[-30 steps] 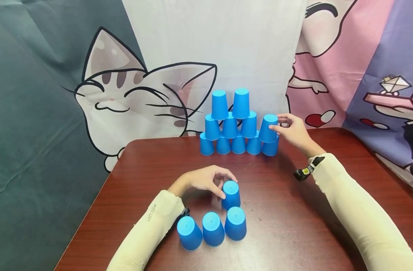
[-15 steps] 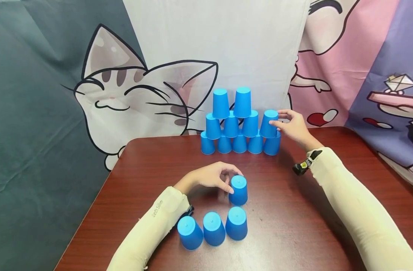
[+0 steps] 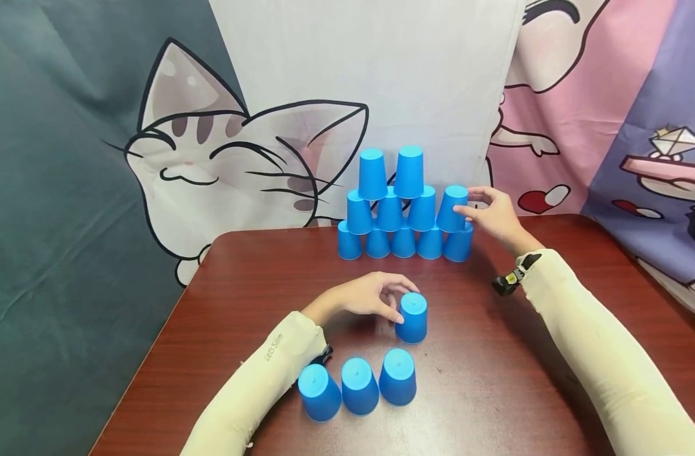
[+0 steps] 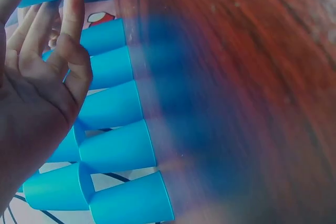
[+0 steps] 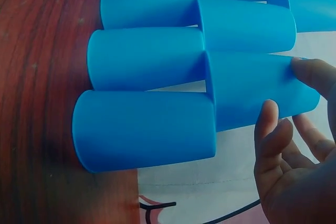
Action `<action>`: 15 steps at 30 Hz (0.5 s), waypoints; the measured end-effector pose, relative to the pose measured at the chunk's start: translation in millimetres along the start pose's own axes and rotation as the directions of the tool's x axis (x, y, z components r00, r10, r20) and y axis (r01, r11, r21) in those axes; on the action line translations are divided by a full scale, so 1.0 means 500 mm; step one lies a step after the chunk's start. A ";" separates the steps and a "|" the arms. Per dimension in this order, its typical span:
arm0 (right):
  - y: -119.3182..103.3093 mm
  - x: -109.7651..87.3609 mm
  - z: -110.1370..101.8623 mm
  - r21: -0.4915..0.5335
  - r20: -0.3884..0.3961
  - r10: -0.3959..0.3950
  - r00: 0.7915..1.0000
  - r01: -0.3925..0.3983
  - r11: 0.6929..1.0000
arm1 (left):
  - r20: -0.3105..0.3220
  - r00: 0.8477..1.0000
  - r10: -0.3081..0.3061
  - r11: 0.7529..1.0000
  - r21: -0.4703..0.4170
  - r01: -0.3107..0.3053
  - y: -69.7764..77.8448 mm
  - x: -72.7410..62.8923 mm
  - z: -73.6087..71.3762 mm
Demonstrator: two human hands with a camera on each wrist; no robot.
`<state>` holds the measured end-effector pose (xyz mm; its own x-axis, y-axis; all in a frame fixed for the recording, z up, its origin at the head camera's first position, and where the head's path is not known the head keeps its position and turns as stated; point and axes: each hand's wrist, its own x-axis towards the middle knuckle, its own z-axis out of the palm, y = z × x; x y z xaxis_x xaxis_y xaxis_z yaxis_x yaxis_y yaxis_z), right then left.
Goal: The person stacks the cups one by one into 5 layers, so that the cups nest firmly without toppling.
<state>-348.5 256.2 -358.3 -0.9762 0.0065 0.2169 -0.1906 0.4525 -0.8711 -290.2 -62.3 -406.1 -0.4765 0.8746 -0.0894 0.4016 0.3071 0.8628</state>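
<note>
In the head view my left hand (image 3: 376, 295) pinches an upside-down blue cup (image 3: 414, 322) between thumb and fingers, in mid-table. Whether that cup's rim touches the table I cannot tell. My right hand (image 3: 497, 216) holds another blue cup (image 3: 452, 215) at the right end of the stack's second row. In the right wrist view this cup (image 5: 252, 90) sits across the base cups, thumb on one side and fingers on the other. The base row (image 3: 403, 242) has several upside-down cups, with more on the second row and two cups on top, one of them here (image 3: 409, 172).
Three upside-down blue cups (image 3: 360, 387) stand in a row near the front of the brown table (image 3: 512, 380), close to my left forearm. Behind the stack hangs a cloth (image 3: 301, 50) printed with cartoon cats.
My left hand has moved right with its cup, away from the front row. The right hand has raised its cup slightly and shifted it a little left against the second row.
</note>
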 end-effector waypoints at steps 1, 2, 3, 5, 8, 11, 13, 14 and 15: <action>0.001 -0.003 0.000 -0.006 0.003 -0.002 1.000 0.002 1.000 | -0.002 1.000 0.004 1.000 -0.003 -0.004 -0.001 0.002 0.002; 0.003 -0.006 -0.001 -0.009 0.007 -0.002 1.000 0.002 1.000 | -0.001 1.000 0.008 1.000 -0.008 -0.008 -0.003 0.004 0.005; 0.006 -0.009 -0.002 -0.018 0.010 0.000 1.000 0.000 1.000 | 0.000 1.000 0.014 1.000 -0.008 -0.014 -0.004 0.006 0.008; 0.010 -0.016 -0.005 -0.032 0.006 0.003 1.000 -0.003 0.999 | 0.006 1.000 0.020 1.000 -0.002 -0.020 -0.007 0.008 0.012; 0.013 -0.031 -0.010 -0.054 -0.010 -0.001 1.000 0.001 0.999 | 0.016 1.000 0.019 1.000 0.022 -0.019 -0.010 0.008 0.014; 0.009 -0.047 -0.013 -0.072 -0.023 -0.024 0.999 0.022 0.997 | 0.008 1.000 0.006 0.999 0.049 -0.006 -0.011 -0.001 0.006; 0.005 -0.060 -0.014 -0.078 -0.024 -0.034 0.999 0.032 0.996 | -0.001 1.000 0.007 0.999 0.048 -0.007 -0.009 -0.009 -0.003; 0.003 -0.067 -0.014 -0.085 -0.025 -0.040 0.999 0.038 0.996 | -0.006 1.000 0.010 0.999 0.046 -0.010 -0.008 -0.012 -0.007; 0.001 -0.074 -0.013 -0.092 -0.025 -0.049 0.998 0.047 0.995 | -0.012 1.000 0.015 0.999 0.038 -0.015 -0.008 -0.015 -0.011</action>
<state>-311.9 262.2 -364.0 -0.9626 0.0067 0.2707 -0.2257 0.5327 -0.8157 -292.5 -72.0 -406.1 -0.4799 0.8745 -0.0699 0.4385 0.3081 0.8442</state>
